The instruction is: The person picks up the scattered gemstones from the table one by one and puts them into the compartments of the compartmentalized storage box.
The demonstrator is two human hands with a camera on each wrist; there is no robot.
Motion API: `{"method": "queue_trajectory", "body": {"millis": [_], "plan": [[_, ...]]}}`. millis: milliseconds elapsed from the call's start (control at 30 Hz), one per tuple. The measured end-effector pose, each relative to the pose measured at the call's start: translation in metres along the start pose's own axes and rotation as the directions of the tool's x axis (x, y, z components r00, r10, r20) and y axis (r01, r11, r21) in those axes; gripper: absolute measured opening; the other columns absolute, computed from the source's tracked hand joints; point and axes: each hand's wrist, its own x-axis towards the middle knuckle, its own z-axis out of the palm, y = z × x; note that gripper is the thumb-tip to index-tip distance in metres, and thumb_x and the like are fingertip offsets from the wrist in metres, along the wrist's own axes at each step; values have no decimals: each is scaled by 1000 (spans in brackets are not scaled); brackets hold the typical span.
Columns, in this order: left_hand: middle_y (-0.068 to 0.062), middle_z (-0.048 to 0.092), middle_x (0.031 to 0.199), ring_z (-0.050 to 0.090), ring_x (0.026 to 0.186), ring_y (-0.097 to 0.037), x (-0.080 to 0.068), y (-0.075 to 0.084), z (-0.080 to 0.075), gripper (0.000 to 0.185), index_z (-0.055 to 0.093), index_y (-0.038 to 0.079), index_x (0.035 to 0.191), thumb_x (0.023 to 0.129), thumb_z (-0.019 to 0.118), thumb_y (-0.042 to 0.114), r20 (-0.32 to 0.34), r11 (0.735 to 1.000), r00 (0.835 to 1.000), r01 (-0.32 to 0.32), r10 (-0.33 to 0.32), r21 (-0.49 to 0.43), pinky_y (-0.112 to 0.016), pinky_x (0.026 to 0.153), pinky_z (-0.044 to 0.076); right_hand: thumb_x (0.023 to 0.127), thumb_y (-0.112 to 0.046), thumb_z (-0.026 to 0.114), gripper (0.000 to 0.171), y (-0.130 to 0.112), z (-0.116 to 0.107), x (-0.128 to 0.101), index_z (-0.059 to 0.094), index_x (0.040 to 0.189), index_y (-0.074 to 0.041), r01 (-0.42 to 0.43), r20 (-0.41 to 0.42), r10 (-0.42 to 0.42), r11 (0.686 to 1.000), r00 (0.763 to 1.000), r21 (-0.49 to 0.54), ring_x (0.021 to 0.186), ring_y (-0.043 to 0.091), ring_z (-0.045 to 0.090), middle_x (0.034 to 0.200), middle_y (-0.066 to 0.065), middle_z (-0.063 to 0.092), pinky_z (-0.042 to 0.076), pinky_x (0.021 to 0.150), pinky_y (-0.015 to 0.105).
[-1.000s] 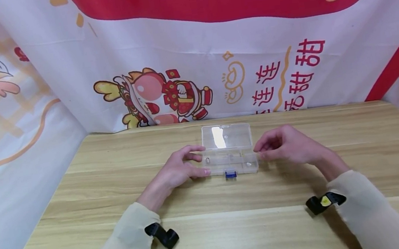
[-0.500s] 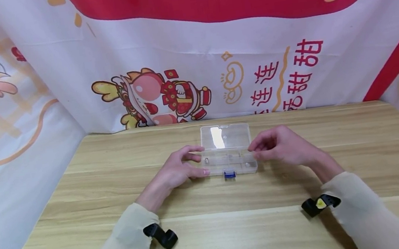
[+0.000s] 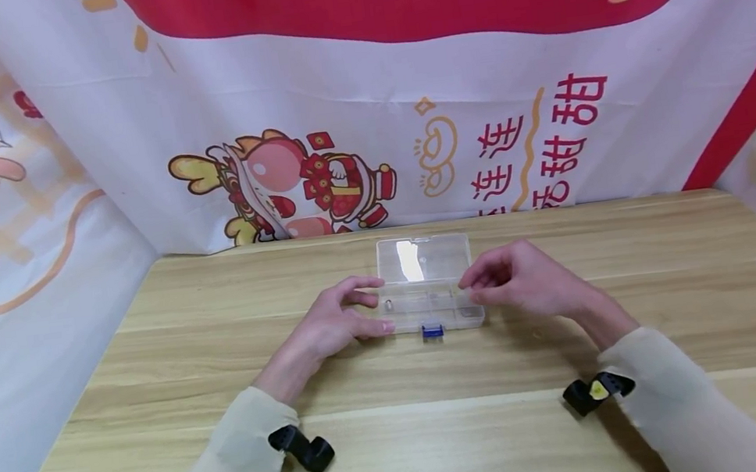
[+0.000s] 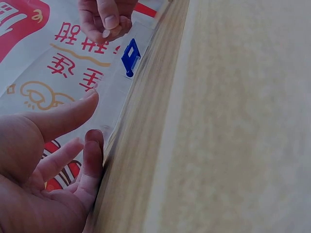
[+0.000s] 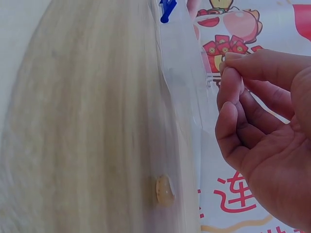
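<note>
A clear plastic compartment box [image 3: 438, 312] lies on the wooden table [image 3: 403, 438], its lid [image 3: 423, 258] folded back and a blue latch [image 3: 432, 331] at its front. My left hand [image 3: 375, 305] holds the box's left end between forefinger and thumb [image 4: 92, 145]. My right hand [image 3: 467, 286] hovers over the box's right compartments with thumb and forefinger pinched together [image 5: 226, 68]; anything between them is too small to tell. A small pale bead [image 5: 164, 190] lies inside the box [image 5: 184, 97].
Printed red and white cloth [image 3: 363, 112] hangs close behind the table and along both sides. Black wrist mounts [image 3: 302, 448] [image 3: 591, 392] sit on my sleeves. Bare wood stretches in front of the box and to either side.
My right hand has drifted left, from beside the box's right end to above its right compartments. The left hand and the box stay put.
</note>
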Motion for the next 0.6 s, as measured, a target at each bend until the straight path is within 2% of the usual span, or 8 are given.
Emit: {"method": "queue_trajectory", "body": {"millis": [600], "plan": [[-7, 61, 138, 60, 116, -28, 0, 0, 0, 65, 62, 33, 142, 85, 92, 23, -4, 1000, 1000, 5, -5, 5, -31, 87, 53, 97, -10, 75, 16, -9, 8, 1, 80, 112, -12, -38, 7, 38, 999, 999, 3, 86, 25, 59, 101, 6, 75, 50, 69, 26]]}}
